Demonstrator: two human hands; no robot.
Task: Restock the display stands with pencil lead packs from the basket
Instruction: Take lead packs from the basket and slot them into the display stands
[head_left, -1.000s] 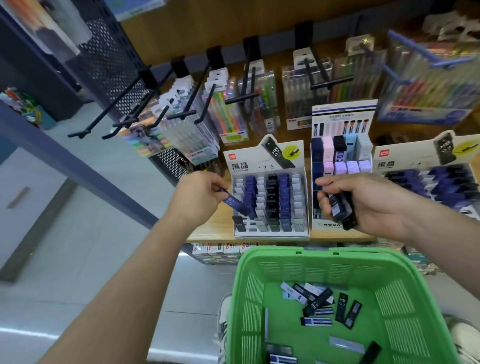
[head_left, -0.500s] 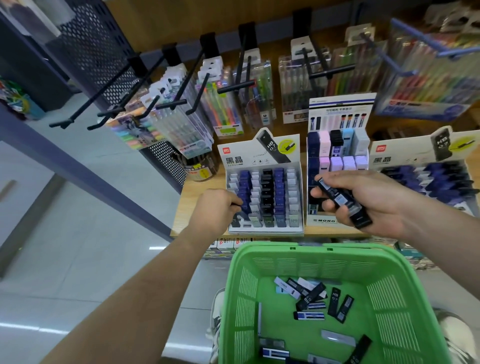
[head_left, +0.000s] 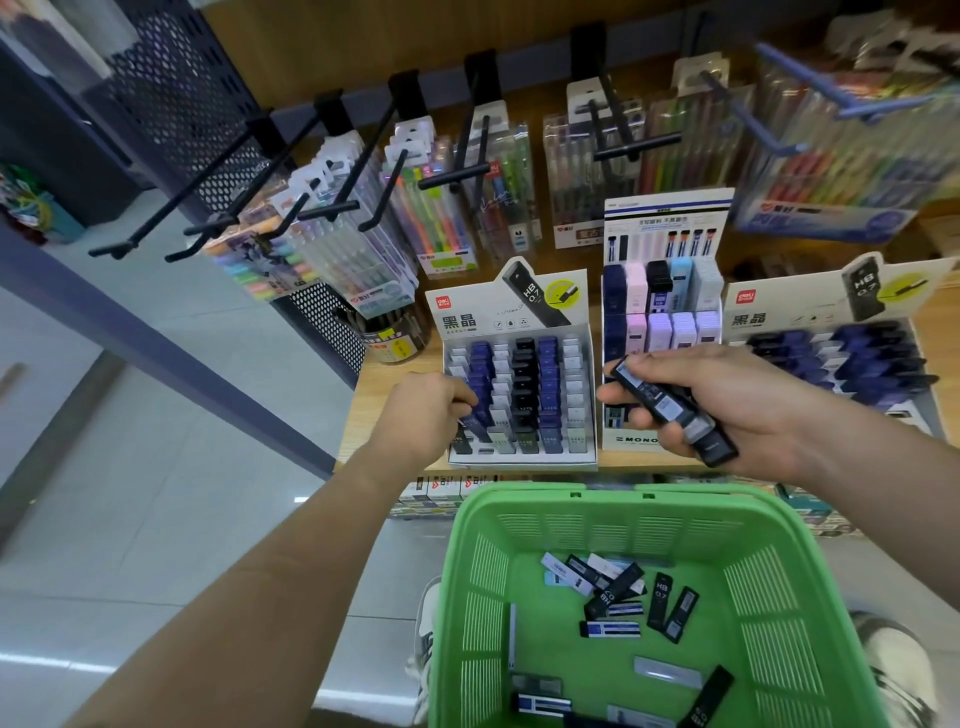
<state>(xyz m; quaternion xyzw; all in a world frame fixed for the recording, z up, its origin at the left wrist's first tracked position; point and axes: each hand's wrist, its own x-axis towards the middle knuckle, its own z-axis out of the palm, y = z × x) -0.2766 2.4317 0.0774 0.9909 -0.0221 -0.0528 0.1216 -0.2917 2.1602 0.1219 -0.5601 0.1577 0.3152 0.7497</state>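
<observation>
A white display stand (head_left: 519, 458) with rows of blue, black and white lead packs sits on the wooden shelf. My left hand (head_left: 423, 410) is at its front left, fingers curled round a blue lead pack (head_left: 471, 422) in the blue column. My right hand (head_left: 743, 402) grips a small bundle of dark lead packs (head_left: 670, 410) in front of the middle stand (head_left: 631, 440). Below, the green basket (head_left: 613, 493) holds several loose lead packs (head_left: 615, 587) on its floor.
A third stand (head_left: 779, 306) of blue packs is at the right. Black peg hooks (head_left: 332, 208) with hanging pen sets jut out above the stands. A small jar (head_left: 395, 345) stands left of the first stand. Tiled floor lies to the left.
My left hand brought the blue pack down from mid-air into the front of the left stand. My right hand shifted its bundle so the packs lie flatter across the fingers.
</observation>
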